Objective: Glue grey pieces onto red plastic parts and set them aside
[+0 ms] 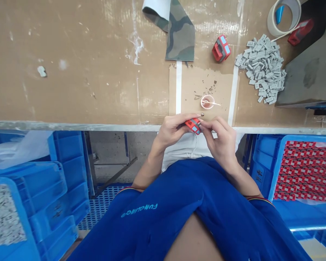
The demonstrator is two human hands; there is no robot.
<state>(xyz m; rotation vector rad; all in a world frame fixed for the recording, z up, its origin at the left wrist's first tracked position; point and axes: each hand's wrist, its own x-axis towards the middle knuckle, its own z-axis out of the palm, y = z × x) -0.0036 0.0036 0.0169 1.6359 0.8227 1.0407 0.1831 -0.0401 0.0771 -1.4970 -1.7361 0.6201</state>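
Note:
My left hand (174, 129) and my right hand (220, 140) hold a small red plastic piece (193, 125) with pale blue panels between them, just past the table's front edge. Fingers of both hands cover part of it. A near-identical red piece (221, 48) with a grey middle stands farther up the table. Just beyond my fingertips lies a tiny metal bit (202, 114). A small clear cup (207, 102) with reddish liquid and a white swab sits a little beyond it.
A heap of grey plastic pieces (260, 69) lies on the cardboard-covered table (70, 72), near camouflage fabric (180, 34) and a masking tape roll (284, 18). Blue crates stand below on both sides, one full of red pieces (306, 170), another of grey ones (2, 215).

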